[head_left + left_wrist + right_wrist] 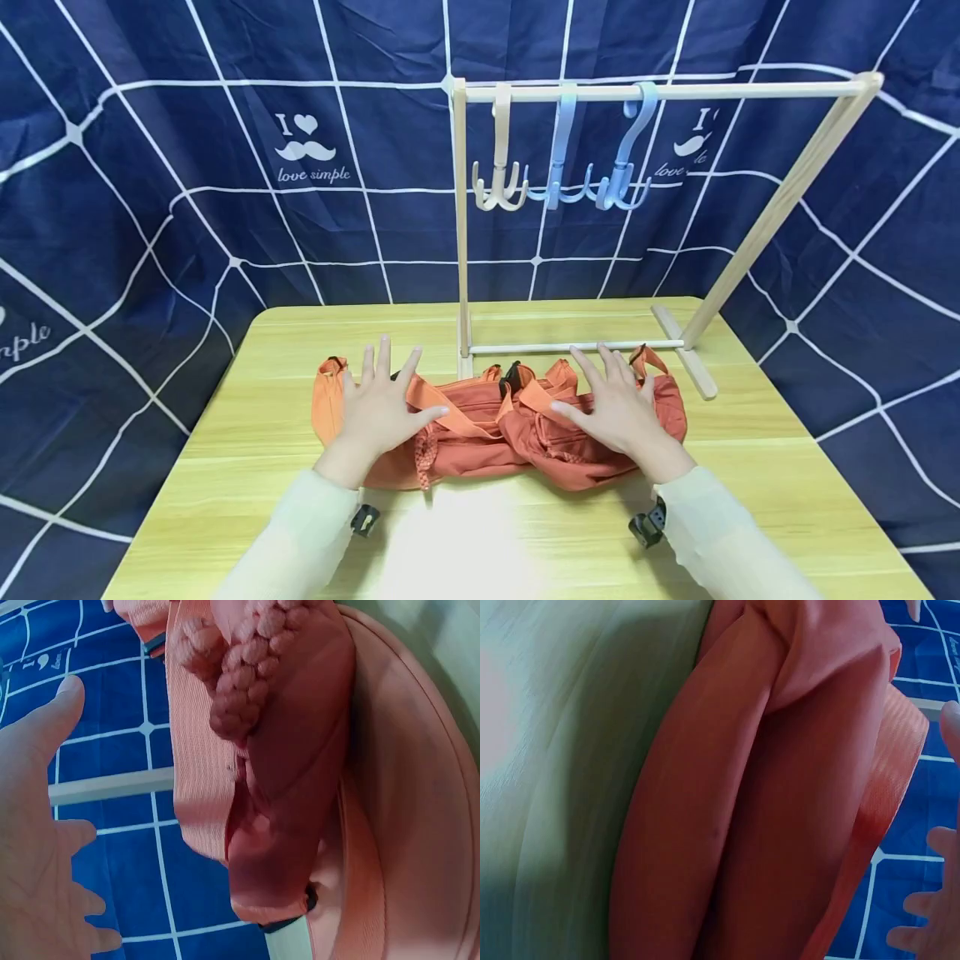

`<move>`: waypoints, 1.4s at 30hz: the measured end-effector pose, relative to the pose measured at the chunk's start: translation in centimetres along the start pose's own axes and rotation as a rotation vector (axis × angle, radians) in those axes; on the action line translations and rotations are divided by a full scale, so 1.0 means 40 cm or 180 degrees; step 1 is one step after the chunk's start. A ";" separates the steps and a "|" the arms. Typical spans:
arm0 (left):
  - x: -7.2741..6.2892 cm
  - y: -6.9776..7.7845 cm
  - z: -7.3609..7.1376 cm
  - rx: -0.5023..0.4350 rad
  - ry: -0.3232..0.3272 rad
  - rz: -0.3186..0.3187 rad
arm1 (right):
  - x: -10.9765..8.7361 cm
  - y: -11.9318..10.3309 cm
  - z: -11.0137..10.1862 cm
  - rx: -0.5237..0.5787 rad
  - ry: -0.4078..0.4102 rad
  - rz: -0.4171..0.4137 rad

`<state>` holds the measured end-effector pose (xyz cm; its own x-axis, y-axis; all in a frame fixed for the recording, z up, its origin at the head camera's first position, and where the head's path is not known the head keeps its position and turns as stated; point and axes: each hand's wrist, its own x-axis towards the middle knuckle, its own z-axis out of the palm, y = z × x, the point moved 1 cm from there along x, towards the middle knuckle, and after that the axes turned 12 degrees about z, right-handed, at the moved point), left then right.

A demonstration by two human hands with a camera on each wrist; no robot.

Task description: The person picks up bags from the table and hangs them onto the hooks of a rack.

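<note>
Red-orange fabric bags (480,458) lie in a row across the table, with orange webbing straps (453,417) and black buckles (512,377) on top. The left end is a lighter orange (327,408). Above that end, my left hand (381,410) is spread with straight fingers. A braided pull (240,694) hangs on the bag beside it in the left wrist view. Over the right-hand bag (573,467), my right hand (621,408) is spread too, thumb pointing inward. The right wrist view shows folded red fabric (727,795) beside the fingers. Neither hand grips anything.
Behind the bags stands a wooden rack (780,196) with a white lower bar (547,347). A white hook (500,167) and two blue hooks (558,158) hang from its top bar. Dark blue checked cloth (360,225) surrounds the wooden table (277,358).
</note>
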<state>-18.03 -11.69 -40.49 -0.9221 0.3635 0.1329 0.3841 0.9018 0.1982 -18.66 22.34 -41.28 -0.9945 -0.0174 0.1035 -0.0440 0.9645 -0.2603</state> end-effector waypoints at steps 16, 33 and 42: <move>0.043 0.057 0.012 -0.0053 -0.0043 0.0257 | -0.005 0.045 0.001 0.0008 -0.0047 -0.0230; 0.094 0.123 0.040 0.0056 0.0149 0.0688 | -0.013 0.095 0.004 0.0005 0.0091 -0.0579; 0.117 0.170 0.063 -0.0069 0.0204 0.0922 | -0.010 0.102 0.005 0.0078 0.0066 -0.0789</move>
<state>-19.85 -3.29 -40.98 -0.7694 0.5888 0.2477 0.6323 0.7572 0.1638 -18.47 26.22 -42.59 -0.9508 -0.2471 0.1867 -0.2889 0.9248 -0.2476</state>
